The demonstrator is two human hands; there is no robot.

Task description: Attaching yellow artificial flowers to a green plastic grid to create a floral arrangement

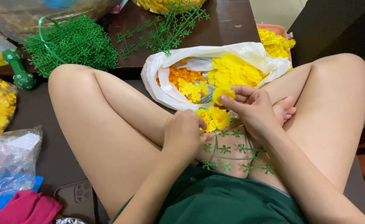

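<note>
Far left sat a bundle of green plastic stems tied with ribbon on the dark table, well apart from both hands. The left hand rested with fingers curled, seemingly pinching the green plastic grid lying across the lap (grip partly hidden), just beside a cluster of yellow flowers already on it. The right hand pinched a single yellow petal between thumb and fingertips, above the grid, in front of the white bag of yellow and orange petals.
</note>
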